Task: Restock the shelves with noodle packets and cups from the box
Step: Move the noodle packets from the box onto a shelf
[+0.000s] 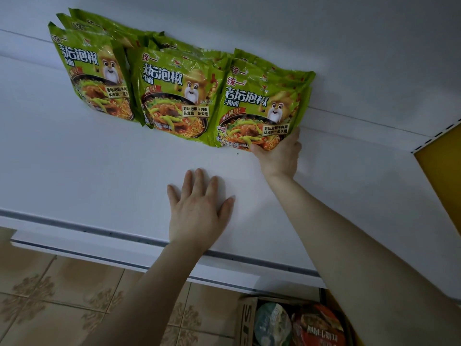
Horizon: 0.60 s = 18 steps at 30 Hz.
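Three rows of green noodle packets stand against the back of the white shelf (99, 171): a left row (92, 71), a middle row (174, 96) and a right row (259, 108). My right hand (279, 156) grips the bottom right corner of the front packet in the right row, thumb on its face. My left hand (197, 208) lies flat on the bare shelf surface, fingers spread, holding nothing. Below the shelf edge, the cardboard box (245, 318) on the floor holds noodle cups, one with a red lid (319, 325) and one with a grey-green lid (272, 323).
The shelf's front lip (99, 233) runs across the lower part of the view. A yellow side panel (439, 156) closes the shelf on the right. Patterned brown floor tiles (50, 295) lie below at the left.
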Motion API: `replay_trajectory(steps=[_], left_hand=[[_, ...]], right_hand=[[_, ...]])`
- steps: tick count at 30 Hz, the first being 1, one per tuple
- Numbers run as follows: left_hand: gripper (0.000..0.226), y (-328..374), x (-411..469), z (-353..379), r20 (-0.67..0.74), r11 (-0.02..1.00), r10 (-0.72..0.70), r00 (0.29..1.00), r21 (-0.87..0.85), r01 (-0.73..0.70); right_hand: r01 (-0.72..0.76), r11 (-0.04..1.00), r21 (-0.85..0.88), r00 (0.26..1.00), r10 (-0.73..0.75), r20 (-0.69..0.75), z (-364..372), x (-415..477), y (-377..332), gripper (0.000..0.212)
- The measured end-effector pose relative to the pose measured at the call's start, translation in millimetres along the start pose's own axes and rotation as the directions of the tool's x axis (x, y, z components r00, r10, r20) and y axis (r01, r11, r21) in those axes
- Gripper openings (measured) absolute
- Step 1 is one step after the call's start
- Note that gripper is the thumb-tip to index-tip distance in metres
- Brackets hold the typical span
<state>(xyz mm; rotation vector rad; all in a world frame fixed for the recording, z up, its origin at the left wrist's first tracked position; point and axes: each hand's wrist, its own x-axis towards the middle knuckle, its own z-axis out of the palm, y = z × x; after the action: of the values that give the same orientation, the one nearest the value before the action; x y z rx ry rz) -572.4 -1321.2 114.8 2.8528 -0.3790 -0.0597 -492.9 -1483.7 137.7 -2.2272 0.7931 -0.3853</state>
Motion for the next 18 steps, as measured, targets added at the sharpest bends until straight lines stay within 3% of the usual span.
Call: replay_trajectory(steps=[11,13,15,18], left_hand=[[0.059,-1,1,2,0.010,0.999,0.021,1.000,0.034,-0.022],[0.058,-1,1,1,0.005,0.999,0.031,1.000,0.028,-0.031],[0.056,-1,1,0,-0.002,0.999,0.035,0.999,0.004,-0.035],[0.050,3,-2,-1,-0.079,0.980,0.197,0.977,0.007,-0.197]], right_hand=[[-0.012,0.996,0.083,1.000,0.013,-0.011,1,-7,8,0.110],[0.003,0.999,0.049,1.000,-0.003,-0.007,-6,-13,14,0.095],[0.106,0.994,-0.040,0.994,-0.107,-0.014,-16,-21,20,0.065],[0.268,0.951,-0.157,0.963,-0.263,0.056,-39,-32,24,0.034]])
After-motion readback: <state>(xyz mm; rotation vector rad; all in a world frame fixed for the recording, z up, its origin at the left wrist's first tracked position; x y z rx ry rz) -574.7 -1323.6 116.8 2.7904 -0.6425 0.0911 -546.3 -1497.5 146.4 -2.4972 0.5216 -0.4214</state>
